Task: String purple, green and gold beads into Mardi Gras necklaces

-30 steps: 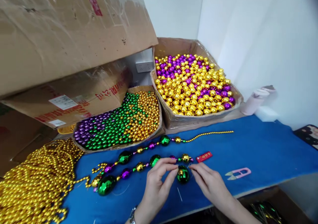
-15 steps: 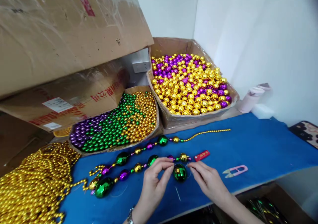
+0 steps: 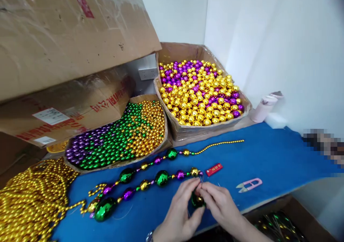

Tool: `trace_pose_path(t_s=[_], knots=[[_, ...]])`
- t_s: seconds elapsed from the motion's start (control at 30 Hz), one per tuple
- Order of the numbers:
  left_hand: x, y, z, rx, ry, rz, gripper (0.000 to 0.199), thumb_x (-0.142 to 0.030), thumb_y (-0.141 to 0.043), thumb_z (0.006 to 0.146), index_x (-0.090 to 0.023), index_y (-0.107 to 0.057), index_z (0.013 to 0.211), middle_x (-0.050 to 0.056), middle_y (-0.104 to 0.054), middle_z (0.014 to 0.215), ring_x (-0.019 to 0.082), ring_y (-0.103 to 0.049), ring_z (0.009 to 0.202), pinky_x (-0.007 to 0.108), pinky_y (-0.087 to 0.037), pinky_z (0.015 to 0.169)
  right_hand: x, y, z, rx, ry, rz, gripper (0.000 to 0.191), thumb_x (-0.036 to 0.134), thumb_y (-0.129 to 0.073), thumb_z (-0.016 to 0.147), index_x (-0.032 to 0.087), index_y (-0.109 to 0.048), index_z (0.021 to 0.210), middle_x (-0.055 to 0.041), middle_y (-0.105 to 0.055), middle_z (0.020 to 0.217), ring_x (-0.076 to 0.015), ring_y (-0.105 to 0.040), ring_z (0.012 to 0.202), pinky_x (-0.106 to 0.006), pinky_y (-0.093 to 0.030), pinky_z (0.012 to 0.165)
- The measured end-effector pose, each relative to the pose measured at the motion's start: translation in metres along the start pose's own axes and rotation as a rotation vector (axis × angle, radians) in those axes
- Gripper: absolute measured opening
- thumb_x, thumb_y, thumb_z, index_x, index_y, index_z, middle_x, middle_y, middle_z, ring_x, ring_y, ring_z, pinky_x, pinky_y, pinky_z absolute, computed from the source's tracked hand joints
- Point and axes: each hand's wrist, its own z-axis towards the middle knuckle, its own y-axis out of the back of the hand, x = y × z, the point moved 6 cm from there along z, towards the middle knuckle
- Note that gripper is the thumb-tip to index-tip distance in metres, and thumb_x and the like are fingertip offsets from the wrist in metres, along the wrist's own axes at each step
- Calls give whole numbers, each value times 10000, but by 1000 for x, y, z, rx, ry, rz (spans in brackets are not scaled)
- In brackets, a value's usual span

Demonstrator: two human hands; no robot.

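My left hand (image 3: 182,211) is bent round a large shiny green bead (image 3: 197,200), thumb on the near side and fingers beyond it. Against it, my right hand (image 3: 219,202) pinches a thin thread (image 3: 201,178) just above this bead. Fingers hide much of the bead and thread. The thread meets the end of a bead strand, by a small purple bead (image 3: 201,173) and a gold bead (image 3: 194,171). Leftward the strand runs through a green bead (image 3: 161,178) to a bigger green bead (image 3: 105,209), then doubles back behind.
Pink thread snips (image 3: 250,185) and a red packet (image 3: 214,169) lie on the blue cloth (image 3: 271,152). Behind stand cardboard boxes of small beads (image 3: 115,140) and larger balls (image 3: 204,91). Gold bead chains (image 3: 32,202) are heaped left. A pale pink bottle (image 3: 264,107) stands at the back.
My hands have come together over the green bead, which they now partly cover. The thread stretched between them before. The view has shifted slightly to the right.
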Motion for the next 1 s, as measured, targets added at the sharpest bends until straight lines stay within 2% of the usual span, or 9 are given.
trace_pose_path(t_s=[0.07,0.17,0.27,0.37,0.53,0.67,0.8,0.9,1.0], knots=[[4,-17,6,78,-10,11,585,-208,-576,801,-182,-332,1332,122,-512,1264,226,-482,1148,360,-405,976,-3,9,-2,-22,-29,11,198,198,-330,959,222,-519,904,9,-619,735,-99,-590,612,-178,-444,593],[9,-36,17,141,-16,87,302,-205,-518,827,-191,-495,1128,67,-626,995,191,-564,918,321,-455,839,-11,23,-4,-74,-107,9,183,268,-309,963,232,-486,934,33,-594,652,-98,-559,522,-176,-435,538],[12,-47,23,173,-60,256,125,-206,-499,833,-206,-553,945,37,-633,859,180,-555,805,303,-442,753,-25,37,-6,-131,-245,-40,222,359,-292,957,240,-479,941,65,-526,534,-104,-503,436,-180,-409,469],[16,-52,24,171,-97,412,129,-256,-487,853,-212,-561,950,39,-621,812,186,-542,786,306,-427,733,-37,49,-8,-147,-356,-95,276,418,-286,948,246,-501,959,73,-484,484,-115,-484,418,-192,-394,456],[23,-44,25,139,-42,574,147,-252,-421,890,-218,-549,954,40,-597,818,198,-520,813,324,-424,737,-41,50,-7,-10,-286,-38,302,411,-335,939,248,-487,1143,10,-619,727,-133,-588,586,-220,-459,582],[21,-43,28,156,0,621,98,-234,-438,879,-217,-534,893,33,-584,834,200,-510,825,324,-429,736,-39,47,-6,34,-274,66,266,416,-356,938,224,-539,959,-30,-643,841,-130,-588,616,-236,-468,612],[16,-52,30,185,6,647,49,-213,-465,853,-216,-514,846,23,-579,829,200,-505,820,333,-431,751,-40,55,-1,-96,-428,287,295,486,-318,939,235,-473,929,53,-512,602,-107,-490,478,-221,-411,496],[15,-50,32,187,25,679,60,-186,-457,840,-214,-510,847,29,-580,833,208,-503,810,343,-430,731,-41,79,2,-293,-469,420,322,549,-385,898,247,-466,972,99,-339,522,-85,-349,422,-188,-315,421],[17,-40,36,157,57,720,93,-164,-448,825,-213,-516,864,43,-585,840,223,-502,806,351,-422,693,-43,106,3,-439,-476,452,325,549,-433,881,245,-488,982,89,-319,549,-81,-321,452,-179,-277,421]])
